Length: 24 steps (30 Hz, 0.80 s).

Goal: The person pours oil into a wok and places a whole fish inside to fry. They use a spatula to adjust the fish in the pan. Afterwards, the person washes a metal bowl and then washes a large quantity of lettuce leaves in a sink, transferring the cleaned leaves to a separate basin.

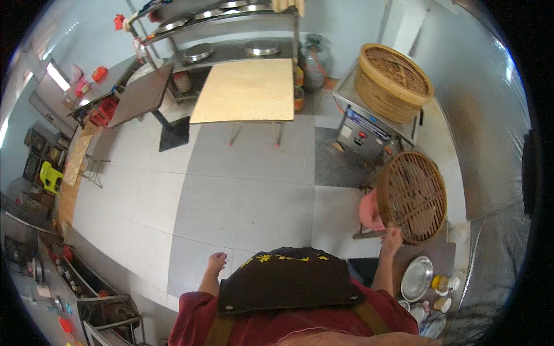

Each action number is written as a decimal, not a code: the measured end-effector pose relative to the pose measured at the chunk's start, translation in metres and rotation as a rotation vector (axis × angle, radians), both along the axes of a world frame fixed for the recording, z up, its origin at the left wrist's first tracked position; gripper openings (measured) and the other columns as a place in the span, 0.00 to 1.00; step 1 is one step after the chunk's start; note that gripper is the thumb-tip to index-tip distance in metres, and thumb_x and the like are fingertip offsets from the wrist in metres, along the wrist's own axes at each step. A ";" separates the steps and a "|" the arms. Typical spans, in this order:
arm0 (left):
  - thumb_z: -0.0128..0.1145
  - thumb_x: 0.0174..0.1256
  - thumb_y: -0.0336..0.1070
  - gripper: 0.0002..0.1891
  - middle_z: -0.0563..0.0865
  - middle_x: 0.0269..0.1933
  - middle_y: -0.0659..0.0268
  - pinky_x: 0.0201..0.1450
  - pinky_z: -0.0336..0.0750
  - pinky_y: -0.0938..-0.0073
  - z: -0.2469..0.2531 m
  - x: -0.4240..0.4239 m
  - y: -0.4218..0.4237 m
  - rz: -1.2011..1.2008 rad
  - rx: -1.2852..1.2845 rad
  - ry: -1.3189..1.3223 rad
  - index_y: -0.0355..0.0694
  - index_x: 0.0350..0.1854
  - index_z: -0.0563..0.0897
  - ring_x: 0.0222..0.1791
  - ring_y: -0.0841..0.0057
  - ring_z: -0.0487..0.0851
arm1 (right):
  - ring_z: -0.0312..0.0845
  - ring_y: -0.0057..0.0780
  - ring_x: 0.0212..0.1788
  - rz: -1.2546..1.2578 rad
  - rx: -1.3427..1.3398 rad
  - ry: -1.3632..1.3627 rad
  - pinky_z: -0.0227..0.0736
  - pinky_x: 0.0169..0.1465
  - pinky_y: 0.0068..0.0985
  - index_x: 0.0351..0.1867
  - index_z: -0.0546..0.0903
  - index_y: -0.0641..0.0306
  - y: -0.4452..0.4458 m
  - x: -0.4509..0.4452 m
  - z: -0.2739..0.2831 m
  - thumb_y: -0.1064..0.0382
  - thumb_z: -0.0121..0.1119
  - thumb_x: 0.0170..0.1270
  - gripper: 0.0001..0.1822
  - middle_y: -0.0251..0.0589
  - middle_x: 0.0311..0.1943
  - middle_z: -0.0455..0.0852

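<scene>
My left hand (217, 262) hangs to the left of my dark apron (281, 281), its fingers curled in and nothing visible in them. On the right, my right hand (392, 240) is at the near rim of a round bamboo steamer tray (417, 194) with a slatted base. The fingers are blurred, and I cannot tell whether they grip that rim or only overlap it. A pink bucket (371, 210) shows partly beneath the tray. Farther off, a lidded bamboo steamer (391, 82) sits on a metal steaming machine (363, 129).
A pale wooden-topped table (246, 91) and a brown pedestal table (145, 93) stand ahead. Behind them is a metal rack (233, 45) with round pans, beside a gas cylinder (314, 67). At lower right, a brown tabletop (437, 255) carries a metal bowl (416, 279) and several jars.
</scene>
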State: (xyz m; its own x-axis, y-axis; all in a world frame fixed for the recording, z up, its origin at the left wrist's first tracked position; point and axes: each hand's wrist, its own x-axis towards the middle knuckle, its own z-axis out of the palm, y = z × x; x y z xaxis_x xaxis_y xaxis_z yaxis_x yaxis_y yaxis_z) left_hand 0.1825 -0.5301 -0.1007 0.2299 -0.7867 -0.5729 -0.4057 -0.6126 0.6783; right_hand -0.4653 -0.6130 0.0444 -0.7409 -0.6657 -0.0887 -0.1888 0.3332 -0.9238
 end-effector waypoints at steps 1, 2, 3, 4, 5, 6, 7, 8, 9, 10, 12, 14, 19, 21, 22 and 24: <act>0.58 0.59 0.42 0.19 0.85 0.37 0.62 0.27 0.75 0.75 0.006 -0.003 -0.024 0.169 0.015 0.033 0.35 0.48 0.80 0.31 0.75 0.83 | 0.72 0.25 0.22 0.087 0.015 0.175 0.68 0.26 0.25 0.25 0.74 0.65 -0.010 0.012 -0.055 0.61 0.50 0.67 0.13 0.37 0.19 0.75; 0.58 0.59 0.42 0.18 0.85 0.37 0.62 0.27 0.75 0.75 0.013 0.003 -0.032 0.368 0.036 0.058 0.35 0.48 0.80 0.31 0.75 0.83 | 0.77 0.42 0.32 0.342 0.181 0.532 0.72 0.35 0.34 0.38 0.75 0.64 -0.018 0.050 -0.065 0.56 0.54 0.65 0.12 0.46 0.32 0.81; 0.58 0.60 0.42 0.19 0.85 0.37 0.62 0.26 0.75 0.75 0.017 0.008 -0.040 0.415 0.008 0.082 0.35 0.49 0.80 0.31 0.76 0.83 | 0.78 0.46 0.41 0.556 0.289 0.516 0.72 0.42 0.39 0.44 0.75 0.61 -0.022 0.064 -0.103 0.58 0.56 0.61 0.13 0.53 0.41 0.80; 0.58 0.60 0.42 0.19 0.85 0.37 0.62 0.25 0.75 0.76 0.020 0.016 -0.042 0.472 -0.016 0.099 0.36 0.49 0.80 0.30 0.76 0.82 | 0.77 0.47 0.45 0.682 0.407 0.512 0.71 0.47 0.41 0.48 0.75 0.61 -0.030 0.088 -0.120 0.58 0.57 0.60 0.16 0.54 0.46 0.78; 0.58 0.60 0.42 0.19 0.85 0.37 0.62 0.25 0.74 0.76 0.021 0.022 -0.046 0.529 -0.043 0.115 0.36 0.49 0.80 0.30 0.76 0.82 | 0.76 0.48 0.50 0.806 0.525 0.508 0.70 0.52 0.42 0.52 0.74 0.61 -0.037 0.110 -0.134 0.58 0.58 0.59 0.20 0.55 0.50 0.77; 0.57 0.60 0.42 0.18 0.85 0.35 0.62 0.23 0.74 0.76 0.019 0.024 -0.046 0.563 -0.034 0.099 0.36 0.48 0.81 0.27 0.77 0.81 | 0.74 0.49 0.53 0.950 0.436 0.649 0.69 0.55 0.41 0.56 0.72 0.61 -0.032 0.111 -0.162 0.58 0.59 0.59 0.24 0.55 0.53 0.76; 0.57 0.60 0.42 0.17 0.85 0.35 0.62 0.23 0.74 0.76 0.012 0.034 -0.036 0.569 -0.013 0.088 0.36 0.47 0.81 0.27 0.78 0.81 | 0.73 0.49 0.56 1.106 0.324 0.780 0.67 0.59 0.40 0.60 0.70 0.60 -0.037 0.111 -0.187 0.57 0.59 0.58 0.28 0.55 0.55 0.75; 0.57 0.60 0.42 0.17 0.85 0.34 0.62 0.23 0.74 0.76 -0.002 0.048 -0.013 0.598 0.005 0.067 0.36 0.47 0.82 0.26 0.78 0.81 | 0.71 0.51 0.58 1.267 0.615 0.447 0.62 0.63 0.40 0.62 0.70 0.61 -0.058 0.118 -0.180 0.53 0.59 0.58 0.30 0.54 0.56 0.76; 0.56 0.60 0.42 0.17 0.85 0.33 0.61 0.24 0.75 0.75 -0.012 0.053 0.008 0.647 0.028 0.059 0.35 0.46 0.82 0.26 0.76 0.82 | 0.70 0.50 0.56 1.267 0.771 0.358 0.62 0.61 0.39 0.60 0.70 0.61 -0.072 0.118 -0.179 0.53 0.59 0.59 0.28 0.53 0.54 0.76; 0.57 0.60 0.41 0.17 0.86 0.34 0.61 0.24 0.75 0.75 -0.016 0.051 0.022 0.768 0.043 0.133 0.35 0.47 0.82 0.27 0.75 0.83 | 0.70 0.49 0.54 1.197 0.889 0.310 0.62 0.58 0.39 0.58 0.70 0.61 -0.086 0.111 -0.176 0.54 0.59 0.59 0.27 0.52 0.52 0.75; 0.58 0.59 0.39 0.16 0.85 0.33 0.61 0.23 0.75 0.73 -0.010 0.048 0.052 0.890 0.114 0.120 0.35 0.46 0.82 0.26 0.73 0.82 | 0.70 0.47 0.50 1.037 1.033 0.247 0.62 0.53 0.38 0.53 0.70 0.60 -0.129 0.099 -0.165 0.55 0.58 0.59 0.23 0.50 0.48 0.75; 0.58 0.59 0.38 0.15 0.84 0.31 0.60 0.21 0.73 0.70 0.024 0.025 0.072 0.966 0.212 0.063 0.35 0.45 0.81 0.26 0.71 0.82 | 0.69 0.45 0.45 0.873 1.074 0.189 0.62 0.48 0.37 0.49 0.70 0.60 -0.182 0.095 -0.153 0.56 0.57 0.59 0.19 0.49 0.44 0.74; 0.55 0.59 0.42 0.13 0.85 0.34 0.57 0.33 0.74 0.62 -0.032 -0.017 0.197 0.495 0.499 -0.372 0.39 0.40 0.83 0.33 0.62 0.83 | 0.68 0.40 0.34 0.810 1.070 0.067 0.61 0.36 0.34 0.38 0.71 0.59 -0.342 0.188 -0.155 0.58 0.54 0.60 0.10 0.44 0.34 0.72; 0.53 0.59 0.43 0.13 0.85 0.35 0.55 0.38 0.75 0.58 -0.051 -0.040 0.193 0.248 0.534 -0.596 0.41 0.37 0.84 0.36 0.59 0.83 | 0.67 0.38 0.30 0.854 1.034 0.046 0.61 0.31 0.33 0.34 0.71 0.59 -0.409 0.251 -0.153 0.59 0.53 0.60 0.08 0.43 0.30 0.72; 0.53 0.59 0.44 0.13 0.85 0.35 0.55 0.40 0.75 0.56 -0.059 -0.040 0.183 0.309 0.542 -0.617 0.42 0.36 0.84 0.38 0.57 0.83 | 0.67 0.37 0.28 0.877 1.012 0.030 0.61 0.29 0.33 0.32 0.71 0.59 -0.443 0.292 -0.153 0.60 0.53 0.60 0.07 0.42 0.28 0.71; 0.54 0.57 0.46 0.15 0.85 0.38 0.53 0.44 0.75 0.57 -0.060 -0.031 0.133 0.921 0.460 -0.247 0.41 0.39 0.84 0.40 0.55 0.83 | 0.66 0.35 0.23 0.935 0.937 0.014 0.61 0.24 0.32 0.28 0.71 0.58 -0.509 0.384 -0.144 0.61 0.52 0.61 0.07 0.40 0.24 0.71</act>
